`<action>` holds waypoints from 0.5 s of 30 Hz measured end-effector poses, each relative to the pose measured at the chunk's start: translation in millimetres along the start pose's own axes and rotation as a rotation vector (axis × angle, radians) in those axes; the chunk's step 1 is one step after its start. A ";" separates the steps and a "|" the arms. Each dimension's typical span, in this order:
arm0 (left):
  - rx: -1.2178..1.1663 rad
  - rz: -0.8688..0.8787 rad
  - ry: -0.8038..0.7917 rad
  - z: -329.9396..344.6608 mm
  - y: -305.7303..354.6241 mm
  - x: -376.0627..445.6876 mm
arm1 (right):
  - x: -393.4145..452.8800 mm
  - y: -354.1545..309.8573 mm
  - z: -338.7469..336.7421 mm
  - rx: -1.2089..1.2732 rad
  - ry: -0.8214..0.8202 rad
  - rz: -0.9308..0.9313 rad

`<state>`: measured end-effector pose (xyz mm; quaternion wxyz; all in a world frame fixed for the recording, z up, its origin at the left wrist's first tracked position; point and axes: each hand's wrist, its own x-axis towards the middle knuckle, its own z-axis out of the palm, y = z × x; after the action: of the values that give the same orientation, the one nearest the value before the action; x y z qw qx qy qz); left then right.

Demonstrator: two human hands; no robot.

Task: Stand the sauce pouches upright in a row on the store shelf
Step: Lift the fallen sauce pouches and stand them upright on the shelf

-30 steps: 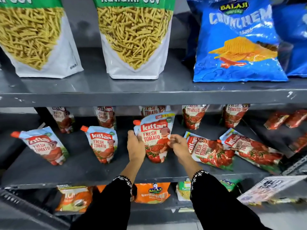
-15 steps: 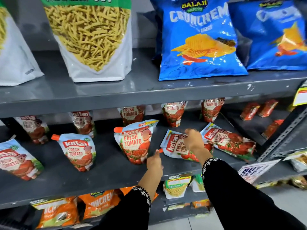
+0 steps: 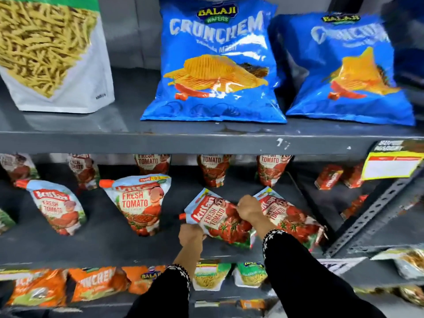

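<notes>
On the grey middle shelf [image 3: 110, 244] two tomato sauce pouches stand upright: one at the left [image 3: 57, 207] and one in the middle [image 3: 141, 203]. To their right a pouch [image 3: 218, 218] lies flat. My left hand [image 3: 191, 234] grips its lower left corner by the red spout, and my right hand [image 3: 249, 208] pinches its upper right edge. Just beyond that hand another pouch [image 3: 293, 216] lies flat. A back row of pouches [image 3: 212, 169] stands upright along the rear of the shelf.
The shelf above carries blue chip bags [image 3: 215, 63] and a white sev bag [image 3: 52, 53]; its front edge [image 3: 183, 141] overhangs the pouches. Small red sachets [image 3: 328, 180] lie at the right beside a perforated metal upright [image 3: 376, 210]. Orange snack bags [image 3: 96, 283] fill the shelf below.
Both hands left the middle upright pouch and moved right to the flat pouch. The left hand now grips its spout corner, the right its upper edge. The view shifted right.
</notes>
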<state>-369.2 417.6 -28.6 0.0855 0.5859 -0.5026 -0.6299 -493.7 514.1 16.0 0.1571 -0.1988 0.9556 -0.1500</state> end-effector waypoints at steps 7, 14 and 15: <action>0.203 0.623 0.297 0.5 34.8 -47.3 | -13.9 25.8 1.5 0.818 0.257 -0.008; 0.266 0.981 0.179 -7.4 45.9 -48.2 | -39.7 36.6 19.8 1.343 0.229 0.057; 0.261 0.993 0.153 -6.5 46.0 -49.8 | -42.6 37.6 20.6 1.364 0.220 0.078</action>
<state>-371.1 426.7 38.8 0.3370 0.3269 -0.7867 -0.4009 -461.6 560.7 -5.5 0.1547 -0.0049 0.6644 -0.7312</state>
